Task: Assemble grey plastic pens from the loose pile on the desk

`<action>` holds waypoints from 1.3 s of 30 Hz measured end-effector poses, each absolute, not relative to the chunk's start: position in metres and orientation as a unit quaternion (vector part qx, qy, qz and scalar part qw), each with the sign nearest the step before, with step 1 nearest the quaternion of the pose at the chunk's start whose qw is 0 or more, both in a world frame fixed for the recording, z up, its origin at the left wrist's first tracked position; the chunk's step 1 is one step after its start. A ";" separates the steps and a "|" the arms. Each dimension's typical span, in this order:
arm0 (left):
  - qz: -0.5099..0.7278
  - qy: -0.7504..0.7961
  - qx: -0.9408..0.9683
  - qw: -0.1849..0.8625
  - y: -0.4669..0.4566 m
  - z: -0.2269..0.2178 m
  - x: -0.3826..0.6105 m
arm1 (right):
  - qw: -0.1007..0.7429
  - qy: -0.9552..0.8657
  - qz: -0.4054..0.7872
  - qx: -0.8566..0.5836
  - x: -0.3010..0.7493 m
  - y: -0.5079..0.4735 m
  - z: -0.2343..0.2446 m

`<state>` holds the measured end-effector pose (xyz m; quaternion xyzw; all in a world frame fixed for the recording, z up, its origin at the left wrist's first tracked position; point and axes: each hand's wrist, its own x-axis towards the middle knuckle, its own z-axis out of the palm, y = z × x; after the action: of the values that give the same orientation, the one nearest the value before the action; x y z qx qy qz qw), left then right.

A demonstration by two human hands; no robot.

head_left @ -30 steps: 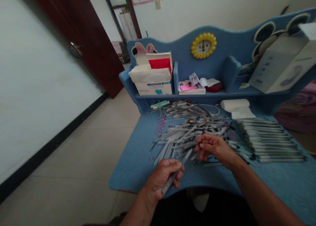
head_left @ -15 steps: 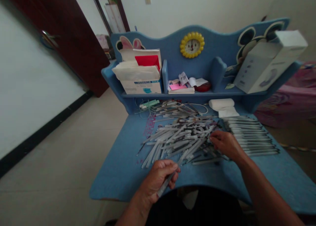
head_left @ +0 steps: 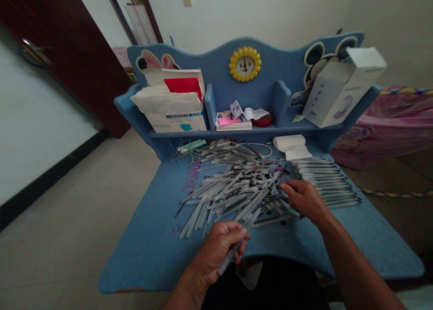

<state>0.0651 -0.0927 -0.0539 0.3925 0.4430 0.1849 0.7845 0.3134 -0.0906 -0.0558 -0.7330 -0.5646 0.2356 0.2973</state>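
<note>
My left hand [head_left: 226,244] is closed around a slim, pen-like stick in a cloudy clear sleeve [head_left: 227,261], held slantwise above the desk's front edge. Just beyond it spreads a loose pile of similar pen-like sticks [head_left: 223,192], grey-white with some dark ends, pointing many ways. At the pile's right side is my right hand [head_left: 302,199], its fingers pinched together; whatever they hold is too small or hidden to make out. Right of that hand, more of the sticks lie side by side in a neat row [head_left: 326,181], dark ends facing right.
The blue desk [head_left: 142,247] has a rear shelf holding a mask box [head_left: 182,122], a paper stack [head_left: 233,124] and a white carton [head_left: 338,93]. A yellow flower-shaped clock [head_left: 245,64] hangs above. A white paper roll [head_left: 289,142] and a green item with thin cords [head_left: 192,145] lie below the shelf.
The view has shifted, so the desk sits further left. My left hand still grips the sleeved stick, whose upper end now shows past the fingers. My right hand stays by the pile's right side.
</note>
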 end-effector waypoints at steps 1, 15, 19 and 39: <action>0.180 0.442 0.400 0.783 -0.093 -0.053 0.067 | 0.308 -0.566 0.277 -0.713 0.304 -0.095 -0.054; 0.115 0.449 0.500 0.731 -0.096 -0.047 0.057 | 0.345 -0.577 0.446 -0.591 0.260 -0.120 -0.063; 0.110 0.452 0.503 0.728 -0.095 -0.047 0.047 | 0.364 -0.551 0.450 -0.601 0.261 -0.118 -0.065; 0.223 0.512 0.446 0.700 -0.080 -0.041 0.001 | 0.396 -0.417 0.312 -0.756 0.320 -0.072 -0.074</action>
<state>0.0010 -0.0802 -0.0406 0.4461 0.5117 0.2228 0.6996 0.3200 -0.0718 -0.0741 -0.7563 -0.4175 0.3120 0.3955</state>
